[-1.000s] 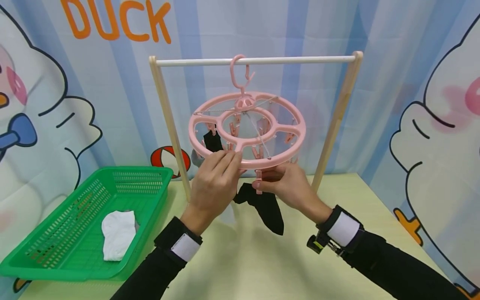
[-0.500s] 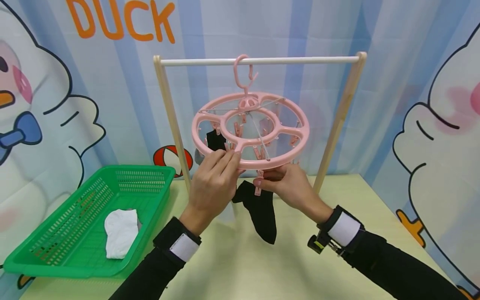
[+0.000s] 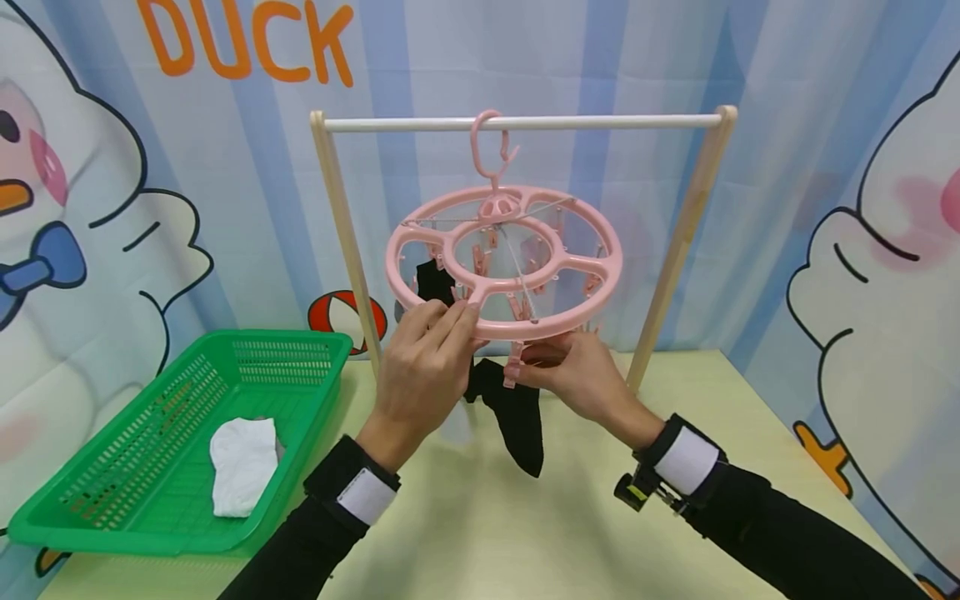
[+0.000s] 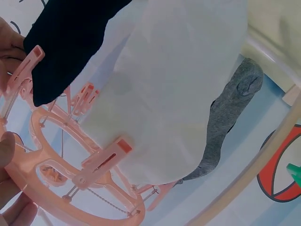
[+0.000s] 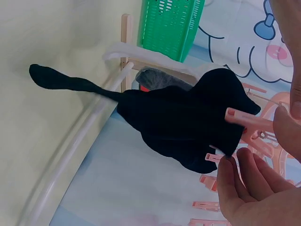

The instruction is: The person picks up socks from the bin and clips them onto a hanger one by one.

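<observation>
A pink round clip hanger (image 3: 491,208) hangs by its hook from a white rail. My left hand (image 3: 423,371) grips the near rim of its ring. Below the rim, my right hand (image 3: 581,375) pinches a pink clothespin (image 3: 513,365), with the thumb on the front. A black sock (image 3: 517,417) hangs at that clothespin, and in the right wrist view my right fingertips (image 5: 228,176) touch the sock's edge. Another black sock (image 3: 435,282) hangs on the ring's left side. In the left wrist view, a white sock (image 4: 164,94) and a grey sock (image 4: 230,117) hang from other clips.
A green basket (image 3: 300,433) stands at the left of the table, with a white sock (image 3: 243,467) lying in it and something grey partly hidden beneath. The rack's wooden posts (image 3: 682,242) rise on both sides of the hanger. A printed curtain (image 3: 637,50) covers the back.
The lower end of the black sock at my right hand has swung left. The clothespin has tilted slightly. Both hands stay at about the same places, and the head view has shifted a little.
</observation>
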A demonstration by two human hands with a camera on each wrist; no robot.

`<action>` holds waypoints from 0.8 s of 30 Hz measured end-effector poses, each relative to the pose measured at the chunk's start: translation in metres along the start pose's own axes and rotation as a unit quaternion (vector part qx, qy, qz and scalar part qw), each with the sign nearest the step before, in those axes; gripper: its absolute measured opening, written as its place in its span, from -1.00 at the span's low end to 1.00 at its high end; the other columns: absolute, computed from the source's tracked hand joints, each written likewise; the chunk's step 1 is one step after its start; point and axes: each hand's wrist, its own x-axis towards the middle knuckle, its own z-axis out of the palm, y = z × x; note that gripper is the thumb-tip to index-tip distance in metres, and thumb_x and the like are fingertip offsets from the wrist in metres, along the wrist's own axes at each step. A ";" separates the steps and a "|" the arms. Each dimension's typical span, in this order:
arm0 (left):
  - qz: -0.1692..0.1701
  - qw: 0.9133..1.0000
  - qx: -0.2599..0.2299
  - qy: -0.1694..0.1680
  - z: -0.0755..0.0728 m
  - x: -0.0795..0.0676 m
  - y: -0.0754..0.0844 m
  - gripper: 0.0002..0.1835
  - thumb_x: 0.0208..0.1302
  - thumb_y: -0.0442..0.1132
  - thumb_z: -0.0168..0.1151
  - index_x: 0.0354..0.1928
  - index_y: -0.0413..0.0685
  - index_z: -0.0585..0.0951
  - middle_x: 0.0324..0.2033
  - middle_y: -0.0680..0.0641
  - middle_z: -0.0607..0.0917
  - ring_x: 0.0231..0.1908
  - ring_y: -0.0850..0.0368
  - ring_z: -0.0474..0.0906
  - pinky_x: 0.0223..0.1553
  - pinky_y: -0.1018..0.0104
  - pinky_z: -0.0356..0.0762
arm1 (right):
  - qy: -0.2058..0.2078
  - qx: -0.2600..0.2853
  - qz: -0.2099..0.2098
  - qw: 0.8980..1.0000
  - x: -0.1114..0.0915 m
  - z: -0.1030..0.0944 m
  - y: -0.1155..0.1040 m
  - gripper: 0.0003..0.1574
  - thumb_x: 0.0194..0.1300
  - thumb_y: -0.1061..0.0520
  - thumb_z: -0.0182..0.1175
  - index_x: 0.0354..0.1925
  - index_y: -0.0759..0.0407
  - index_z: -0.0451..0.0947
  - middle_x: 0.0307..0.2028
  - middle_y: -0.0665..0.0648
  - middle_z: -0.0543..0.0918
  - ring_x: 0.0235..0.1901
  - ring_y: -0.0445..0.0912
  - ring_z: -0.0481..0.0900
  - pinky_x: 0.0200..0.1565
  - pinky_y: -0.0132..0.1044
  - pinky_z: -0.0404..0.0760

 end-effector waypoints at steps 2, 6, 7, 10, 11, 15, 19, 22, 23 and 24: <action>-0.001 1.000 -0.002 -0.001 0.000 -0.001 -0.001 -0.65 0.16 -0.24 0.43 -0.05 -0.30 0.69 -0.18 -0.19 0.73 -0.27 -0.06 0.50 -0.17 0.17 0.57 | 0.003 -0.011 0.017 1.000 -0.001 -0.001 0.001 -0.63 0.15 0.17 0.43 -0.04 0.16 0.63 -0.21 0.09 0.72 -0.19 -0.10 0.67 -0.10 -0.09 0.65; -0.003 1.000 -0.008 -0.002 -0.001 -0.003 -0.005 -0.63 0.14 -0.26 0.44 -0.03 -0.29 0.68 -0.17 -0.20 0.72 -0.21 -0.08 0.54 -0.08 0.14 0.59 | 0.008 -0.030 0.053 0.998 -0.002 -0.005 0.003 -0.43 0.07 0.10 0.48 0.07 0.17 0.60 -0.11 0.16 0.69 -0.11 0.00 0.64 -0.08 -0.03 0.64; -0.005 1.000 -0.009 -0.003 -0.002 -0.004 -0.006 -0.63 0.14 -0.27 0.44 -0.02 -0.29 0.67 -0.16 -0.20 0.72 -0.19 -0.09 0.55 -0.06 0.14 0.59 | 0.011 -0.036 0.058 0.998 -0.002 -0.006 0.003 -0.42 0.06 0.09 0.49 0.07 0.18 0.60 -0.11 0.17 0.69 -0.11 0.01 0.64 -0.08 -0.03 0.64; -0.012 1.000 -0.013 -0.007 -0.004 -0.006 -0.009 -0.60 0.12 -0.27 0.45 0.00 -0.28 0.66 -0.14 -0.20 0.71 -0.14 -0.10 0.57 0.01 0.12 0.56 | 0.018 -0.042 0.060 0.997 -0.001 -0.008 0.004 -0.45 0.10 0.09 0.47 0.06 0.19 0.60 -0.13 0.18 0.69 -0.12 0.01 0.64 -0.08 -0.02 0.63; -0.016 1.000 -0.014 -0.008 -0.005 -0.006 -0.010 -0.59 0.11 -0.27 0.46 0.01 -0.28 0.66 -0.13 -0.20 0.71 -0.12 -0.10 0.57 0.03 0.12 0.55 | 0.021 -0.047 0.057 0.997 -0.001 -0.008 0.005 -0.49 0.13 0.09 0.45 0.05 0.19 0.61 -0.15 0.17 0.70 -0.12 0.00 0.65 -0.08 -0.02 0.63; -0.030 0.999 -0.020 -0.013 -0.007 -0.009 -0.014 -0.56 0.08 -0.27 0.48 0.01 -0.28 0.66 -0.11 -0.21 0.70 -0.08 -0.11 0.58 0.07 0.12 0.52 | 0.037 -0.061 0.052 0.996 0.000 -0.009 0.006 -0.60 0.27 0.09 0.34 0.05 0.17 0.58 -0.18 0.14 0.71 -0.13 -0.04 0.65 -0.06 -0.01 0.62; -0.046 0.998 -0.040 -0.015 -0.009 -0.010 -0.017 -0.58 0.07 -0.32 0.48 0.00 -0.31 0.66 -0.10 -0.23 0.70 -0.03 -0.10 0.57 0.09 0.12 0.49 | 0.055 -0.081 0.056 0.994 0.002 -0.010 0.008 -0.62 0.38 0.09 0.22 0.12 0.16 0.51 -0.11 0.18 0.69 -0.07 0.00 0.63 -0.03 0.02 0.60; -0.058 0.997 -0.056 -0.014 -0.010 -0.011 -0.019 -0.59 0.08 -0.36 0.46 0.01 -0.32 0.65 -0.10 -0.23 0.69 0.00 -0.10 0.56 0.10 0.11 0.48 | 0.060 -0.088 0.049 0.993 0.004 -0.009 0.009 -0.62 0.43 0.10 0.15 0.17 0.13 0.48 -0.01 0.20 0.66 -0.01 0.02 0.59 -0.01 0.07 0.57; -0.063 0.996 -0.061 -0.015 -0.010 -0.012 -0.020 -0.59 0.08 -0.37 0.45 0.01 -0.32 0.64 -0.10 -0.23 0.69 0.01 -0.09 0.55 0.10 0.11 0.48 | 0.058 -0.080 0.047 0.994 0.006 -0.008 0.009 -0.62 0.44 0.10 0.13 0.18 0.12 0.49 0.02 0.19 0.64 0.02 0.01 0.56 0.01 0.08 0.55; -0.068 0.995 -0.065 -0.015 -0.011 -0.012 -0.020 -0.59 0.09 -0.38 0.45 0.02 -0.32 0.64 -0.09 -0.23 0.69 0.02 -0.09 0.55 0.10 0.10 0.48 | 0.056 -0.072 0.045 0.995 0.007 -0.007 0.009 -0.61 0.46 0.09 0.11 0.20 0.11 0.48 0.06 0.19 0.61 0.05 0.01 0.53 0.04 0.10 0.52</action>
